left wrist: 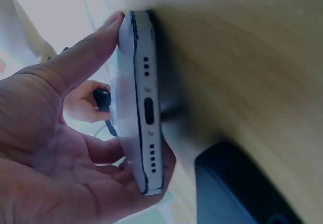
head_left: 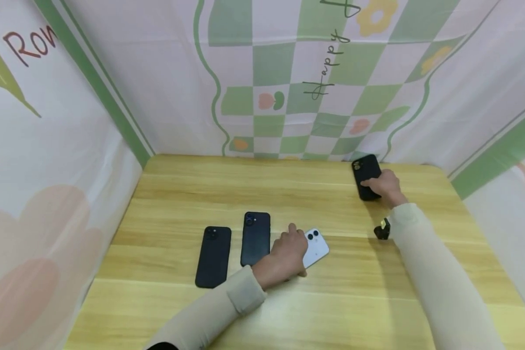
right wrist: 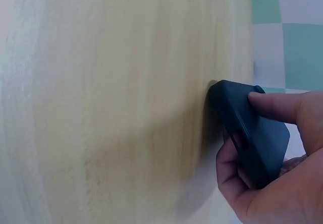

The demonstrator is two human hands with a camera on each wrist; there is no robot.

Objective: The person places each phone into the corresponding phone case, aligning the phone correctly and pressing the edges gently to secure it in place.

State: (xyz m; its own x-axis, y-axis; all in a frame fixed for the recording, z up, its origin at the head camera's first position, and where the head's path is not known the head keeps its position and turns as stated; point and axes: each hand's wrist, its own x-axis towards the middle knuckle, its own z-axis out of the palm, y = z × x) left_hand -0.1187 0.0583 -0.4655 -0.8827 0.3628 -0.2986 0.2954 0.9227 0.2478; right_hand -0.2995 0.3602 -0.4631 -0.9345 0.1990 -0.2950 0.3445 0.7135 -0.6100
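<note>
My left hand (head_left: 284, 253) grips a white smartphone (head_left: 317, 249) by its long sides, near the middle of the wooden table. In the left wrist view the phone's bottom edge (left wrist: 154, 153), with a charging port and speaker holes, faces the camera; the thumb is on one side and the fingers on the other. At the far right, my right hand (head_left: 386, 184) holds a black smartphone (head_left: 365, 167), its camera end pointing to the back wall. In the right wrist view the thumb lies across the black phone's flat face (right wrist: 270, 135), and fingers curl under its edge.
Left of the white phone lies a dark blue-black smartphone (head_left: 255, 236), close to my left hand. Beside it, further left, is another black smartphone (head_left: 213, 257). Both lie camera side up. A patterned cloth (head_left: 271, 63) hangs along the table's (head_left: 227, 184) back edge, with cloth walls at both sides.
</note>
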